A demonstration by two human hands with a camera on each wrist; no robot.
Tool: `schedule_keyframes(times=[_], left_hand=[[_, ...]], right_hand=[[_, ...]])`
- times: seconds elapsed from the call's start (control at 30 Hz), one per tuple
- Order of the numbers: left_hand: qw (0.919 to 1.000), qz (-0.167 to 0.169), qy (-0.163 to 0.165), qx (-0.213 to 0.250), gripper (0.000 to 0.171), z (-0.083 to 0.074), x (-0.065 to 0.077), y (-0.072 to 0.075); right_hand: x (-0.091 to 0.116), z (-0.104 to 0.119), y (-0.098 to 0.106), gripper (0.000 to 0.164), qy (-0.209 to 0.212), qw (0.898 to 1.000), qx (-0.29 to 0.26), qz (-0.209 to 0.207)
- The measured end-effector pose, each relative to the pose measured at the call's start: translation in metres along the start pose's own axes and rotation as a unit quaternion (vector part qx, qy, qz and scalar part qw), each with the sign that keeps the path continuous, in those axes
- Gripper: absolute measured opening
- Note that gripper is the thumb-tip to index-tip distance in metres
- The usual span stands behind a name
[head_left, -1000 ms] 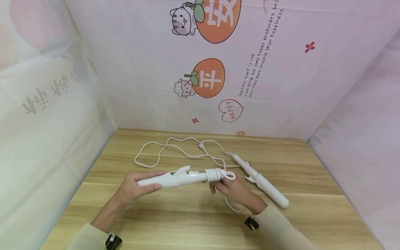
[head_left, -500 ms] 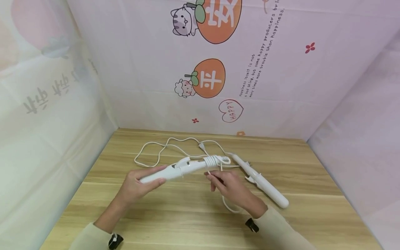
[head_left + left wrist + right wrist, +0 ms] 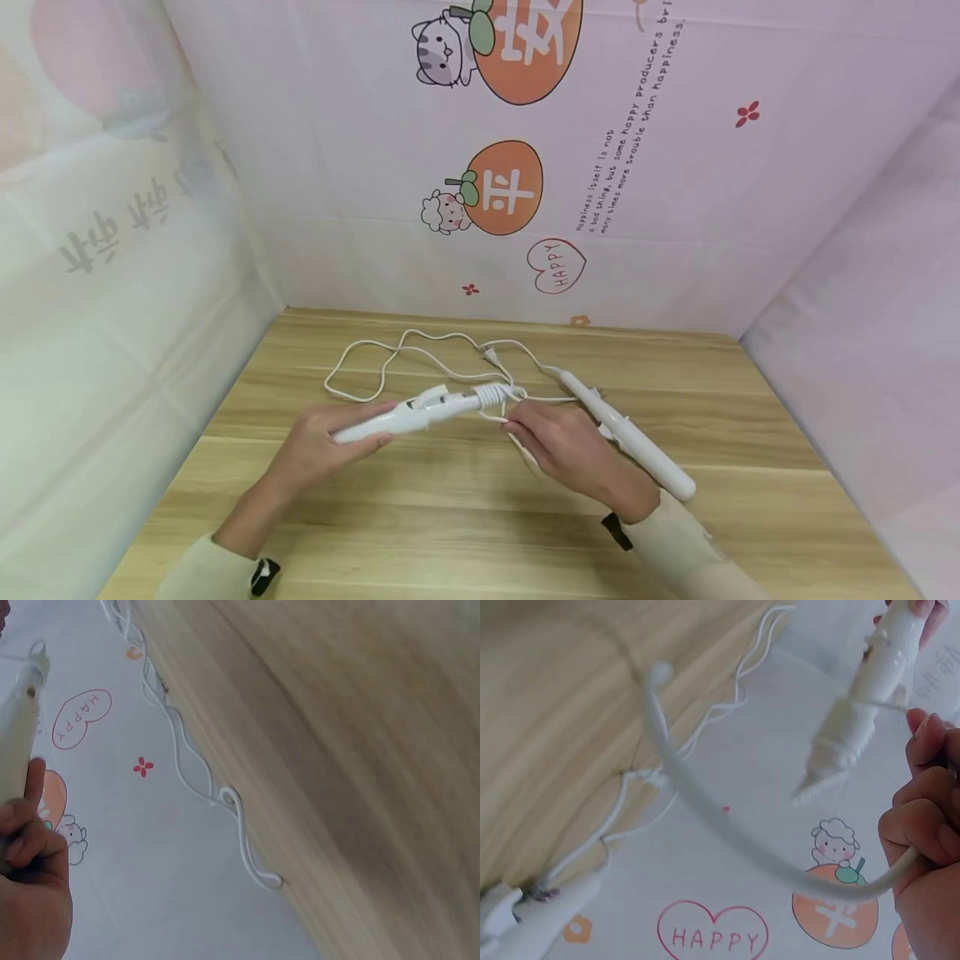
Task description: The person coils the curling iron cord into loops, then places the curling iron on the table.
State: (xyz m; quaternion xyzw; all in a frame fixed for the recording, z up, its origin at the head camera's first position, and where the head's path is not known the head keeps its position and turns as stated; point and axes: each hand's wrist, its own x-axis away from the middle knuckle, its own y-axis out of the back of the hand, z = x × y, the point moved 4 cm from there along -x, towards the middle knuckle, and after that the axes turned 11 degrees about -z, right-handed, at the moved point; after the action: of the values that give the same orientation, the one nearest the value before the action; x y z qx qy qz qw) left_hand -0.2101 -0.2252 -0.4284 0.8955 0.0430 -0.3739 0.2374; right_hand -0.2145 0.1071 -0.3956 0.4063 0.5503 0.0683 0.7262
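Note:
My left hand (image 3: 315,450) grips a white curling iron (image 3: 390,421) by its thick end, above the table. The iron tilts slightly, its narrow end up and to the right. Several turns of white cord (image 3: 491,395) wrap that narrow end. Just right of the coils, my right hand (image 3: 566,446) pinches a length of the same cord. In the right wrist view the slack cord (image 3: 742,859) bows out from below the curled fingers, and a thin stretch runs from the fingertips to the iron. A second white curling iron (image 3: 637,450) lies on the table to the right, partly behind the right hand.
The second iron's loose cord (image 3: 356,398) snakes across the back of the wooden table (image 3: 420,533). A white plug (image 3: 491,357) lies near the back middle. Printed cloth walls (image 3: 360,208) enclose the back and both sides.
My right hand has moved from behind the coils to below them, then up beside them, carrying cord. The iron's wrapped end rose, then shifted left and dipped slightly. The second iron stays put.

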Motion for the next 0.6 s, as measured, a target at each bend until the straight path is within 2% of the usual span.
schedule_keyframes(times=[0.1, 0.23, 0.3, 0.43, 0.53, 0.6], left_hand=[[0.9988, 0.047, -0.002, 0.012, 0.041, -0.001, 0.002, -0.002], [0.9935, 0.101, -0.01, 0.05, 0.04, -0.003, 0.004, -0.006], [0.9878, 0.129, 0.006, 0.086, 0.039, -0.004, 0.007, -0.007], [0.9694, 0.173, 0.079, 0.155, 0.036, -0.004, 0.012, -0.007], [0.9603, 0.181, 0.107, 0.183, 0.035, -0.003, 0.013, -0.005], [0.9576, 0.177, 0.109, 0.199, 0.036, -0.004, 0.013, -0.004]], right_hand=[[-0.004, 0.0, 0.005, 0.04, 0.05, 0.997, 0.041, -0.032], [-0.007, -0.004, 0.007, 0.038, 0.065, 0.996, 0.044, -0.034], [-0.006, -0.008, 0.006, 0.035, 0.056, 0.998, 0.022, -0.02], [-0.003, -0.016, 0.004, 0.029, 0.035, 0.999, -0.033, 0.017], [-0.002, -0.02, 0.001, 0.03, 0.025, 0.997, -0.061, 0.045], [-0.001, -0.02, 0.0, 0.029, 0.018, 0.996, -0.075, 0.055]])
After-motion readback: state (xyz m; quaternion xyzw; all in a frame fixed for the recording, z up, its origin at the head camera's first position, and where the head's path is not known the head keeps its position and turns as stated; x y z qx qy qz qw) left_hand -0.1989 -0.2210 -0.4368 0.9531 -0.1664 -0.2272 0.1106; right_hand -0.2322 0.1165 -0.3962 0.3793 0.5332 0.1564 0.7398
